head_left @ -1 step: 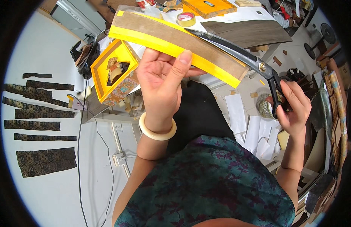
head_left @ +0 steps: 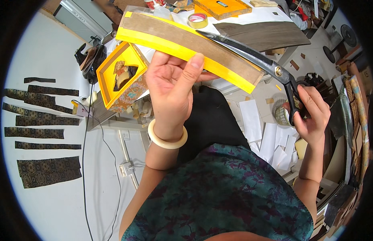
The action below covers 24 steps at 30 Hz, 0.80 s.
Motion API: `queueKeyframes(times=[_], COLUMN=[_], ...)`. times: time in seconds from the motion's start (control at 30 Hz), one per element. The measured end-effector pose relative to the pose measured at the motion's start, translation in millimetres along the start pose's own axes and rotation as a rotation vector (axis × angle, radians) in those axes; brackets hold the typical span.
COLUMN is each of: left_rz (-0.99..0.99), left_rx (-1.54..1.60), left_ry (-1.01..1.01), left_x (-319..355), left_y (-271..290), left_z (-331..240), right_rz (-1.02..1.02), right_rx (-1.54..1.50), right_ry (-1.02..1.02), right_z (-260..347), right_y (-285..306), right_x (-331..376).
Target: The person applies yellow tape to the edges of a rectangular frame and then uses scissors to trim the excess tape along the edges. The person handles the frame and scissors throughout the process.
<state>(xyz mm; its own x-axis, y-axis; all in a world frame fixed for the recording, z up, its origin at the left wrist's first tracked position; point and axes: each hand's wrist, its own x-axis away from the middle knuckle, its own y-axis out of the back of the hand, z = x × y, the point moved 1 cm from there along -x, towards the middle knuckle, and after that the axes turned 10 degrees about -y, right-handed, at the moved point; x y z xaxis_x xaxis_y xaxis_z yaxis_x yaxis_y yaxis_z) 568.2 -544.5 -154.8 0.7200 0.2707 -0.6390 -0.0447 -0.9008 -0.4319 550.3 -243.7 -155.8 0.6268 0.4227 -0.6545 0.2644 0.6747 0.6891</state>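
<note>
My left hand (head_left: pixel 172 82) pinches a long brown strip of board (head_left: pixel 174 34) edged with bright yellow fabric, thumb on top and fingers beneath. The strip slants from upper left down to the right. My right hand (head_left: pixel 313 114) grips the black handles of a pair of large scissors (head_left: pixel 254 58) at the right. Their blades lie along the strip's far edge, tips toward the upper left and handles toward me. Whether the lower blade is beneath the strip cannot be made out.
A yellow-lined patterned box (head_left: pixel 124 94) stands on the table left of my hand. Behind the strip are a tape roll (head_left: pixel 197 20), a yellow tray (head_left: pixel 222 9) and a dark curved panel (head_left: pixel 267 35). Dark patterned fabric strips (head_left: pixel 41 132) hang at left; paper offcuts (head_left: pixel 269 138) lie low at right.
</note>
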Motion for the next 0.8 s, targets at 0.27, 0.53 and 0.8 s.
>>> queueKeyframes(times=[0.27, 0.53, 0.8], left_rz=[-0.041, -0.071, -0.098], left_rx=[0.081, -0.058, -0.007], left_ry=[0.030, 0.314, 0.494], left_x=[-10.8, -11.2, 5.7], left_y=[35.1, 54.0, 56.9], left_z=[-3.7, -31.2, -45.5], right_rz=[-0.041, -0.071, 0.166], right_rx=[-0.060, 0.178, 0.413], right_ry=[-0.084, -0.582, -0.599], right_z=[-17.6, -162.2, -225.0], right_y=[-0.8, -132.9, -204.5], right_x=[5.1, -14.1, -38.4])
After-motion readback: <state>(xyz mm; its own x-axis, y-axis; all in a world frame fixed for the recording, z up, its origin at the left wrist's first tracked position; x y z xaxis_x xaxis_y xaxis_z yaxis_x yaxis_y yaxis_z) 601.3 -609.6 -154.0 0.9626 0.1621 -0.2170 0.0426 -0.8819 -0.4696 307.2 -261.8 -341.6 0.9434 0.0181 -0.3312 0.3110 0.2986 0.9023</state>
